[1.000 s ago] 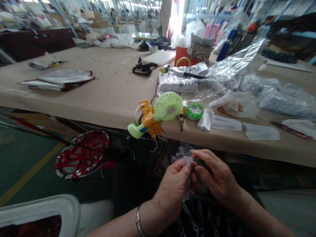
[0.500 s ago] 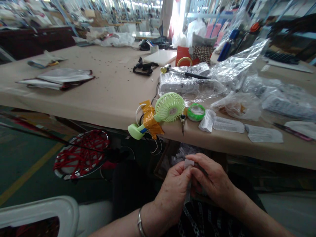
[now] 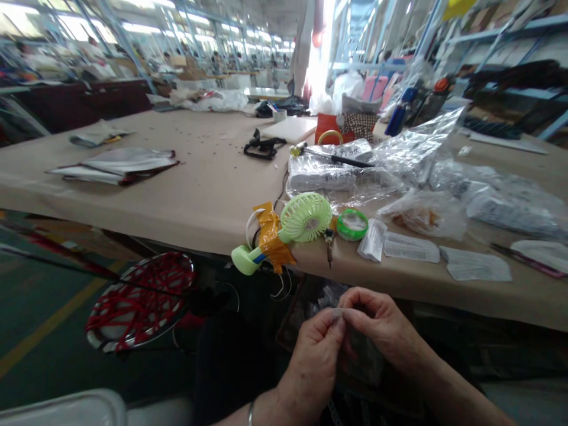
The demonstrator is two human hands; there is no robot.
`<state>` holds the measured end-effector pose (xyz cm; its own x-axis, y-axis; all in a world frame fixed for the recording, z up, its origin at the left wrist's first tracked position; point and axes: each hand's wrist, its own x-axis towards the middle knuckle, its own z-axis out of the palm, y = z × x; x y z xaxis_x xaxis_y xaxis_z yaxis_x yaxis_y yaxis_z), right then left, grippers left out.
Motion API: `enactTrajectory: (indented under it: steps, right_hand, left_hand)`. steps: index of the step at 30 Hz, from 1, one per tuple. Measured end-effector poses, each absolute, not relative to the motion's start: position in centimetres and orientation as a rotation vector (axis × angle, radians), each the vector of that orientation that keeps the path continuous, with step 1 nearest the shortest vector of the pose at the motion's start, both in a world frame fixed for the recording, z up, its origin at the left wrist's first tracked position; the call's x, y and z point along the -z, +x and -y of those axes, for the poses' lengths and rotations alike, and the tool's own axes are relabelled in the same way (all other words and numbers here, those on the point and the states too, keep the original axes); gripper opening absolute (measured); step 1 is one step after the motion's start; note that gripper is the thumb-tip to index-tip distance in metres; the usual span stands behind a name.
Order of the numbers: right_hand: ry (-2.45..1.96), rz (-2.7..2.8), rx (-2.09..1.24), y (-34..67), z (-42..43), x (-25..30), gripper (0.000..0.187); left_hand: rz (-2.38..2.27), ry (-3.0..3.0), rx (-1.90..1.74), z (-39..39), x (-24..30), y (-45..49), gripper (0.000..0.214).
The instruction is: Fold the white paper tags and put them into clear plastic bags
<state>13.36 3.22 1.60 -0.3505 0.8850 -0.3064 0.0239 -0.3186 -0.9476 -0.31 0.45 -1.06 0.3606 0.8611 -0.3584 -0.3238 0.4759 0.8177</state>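
Observation:
Close in front of my lap, my left hand (image 3: pixel 312 358) pinches a small, thin whitish strip (image 3: pixel 337 313) between thumb and forefinger. My right hand (image 3: pixel 380 324) meets it from the other side, its thumb and fingertips closed on the same strip. Most of the strip is covered by the fingers, so its full shape cannot be made out. Below the table edge, just beyond the hands, pale crumpled slips (image 3: pixel 327 296) lie in a dark box. A screwdriver-like pointed tool (image 3: pixel 329 248) lies at the table edge above them.
A green fan (image 3: pixel 306 218) is taped to the table (image 3: pixel 213 195) edge. Near it are a green tape roll (image 3: pixel 352 225), printed labels (image 3: pixel 410 247), a hammer (image 3: pixel 331 157) and plastic-wrapped bundles (image 3: pixel 341 177). A red-strapped round seat (image 3: pixel 142 302) stands below left.
The view has tipped upward, so the table appears lower. My fingers have closed further over the strip, and less of it shows. My right forefinger is now more bent.

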Motion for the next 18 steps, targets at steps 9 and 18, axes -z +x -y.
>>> enactTrajectory:
  steps: [9, 18]
  right_hand:
    - [-1.34, 1.591, -1.232, 13.5, -6.6, -0.5, 0.017]
    - [-1.481, 1.648, -1.045, 12.6, -7.9, -0.9, 0.023]
  left_hand:
    - [-1.128, 1.072, -1.044, -4.5, 1.1, -1.7, 0.017]
    - [-1.298, 1.354, -1.115, -6.6, 0.5, -2.4, 0.016]
